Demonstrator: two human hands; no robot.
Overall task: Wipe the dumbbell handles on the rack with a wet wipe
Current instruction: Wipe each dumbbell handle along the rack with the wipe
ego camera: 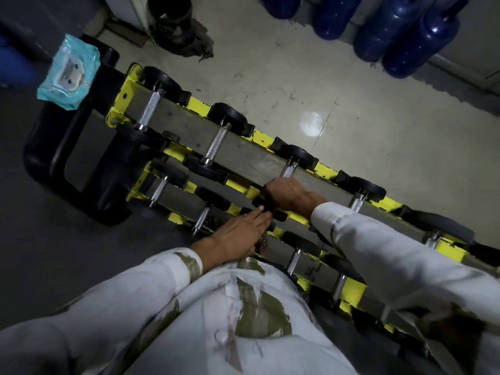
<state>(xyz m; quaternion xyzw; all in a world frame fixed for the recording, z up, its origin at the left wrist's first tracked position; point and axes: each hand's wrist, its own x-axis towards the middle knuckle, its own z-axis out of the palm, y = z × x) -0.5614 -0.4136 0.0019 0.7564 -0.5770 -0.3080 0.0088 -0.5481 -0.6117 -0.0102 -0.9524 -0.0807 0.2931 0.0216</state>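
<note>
Off the left end of the yellow dumbbell rack (120, 100), a teal pack of wet wipes (67, 73) sits on the rack's black tubular end frame (51, 147). There's a label on its top, but the writing is too blurred to read. Beyond that same end stands a black bin (173, 17).

Moving along the rack's upper tier, the first handle (151, 106) and second handle (216, 142) lie bare, knurled metal catching the light.

At the rack's near edge comes the left hand (240, 231), fingers straight and relaxed, their tips touching a black dumbbell head (257, 202). Just beside it, the right hand (286, 196) is curled round the near end of the third handle (288, 170). Whether a wipe is tucked in that grip, I cannot tell.

Further right on the upper tier, the fourth handle (357, 203) lies untouched. On the floor beyond the rack's far side stand dark blue water jugs (422, 47) with no readable markings.
</note>
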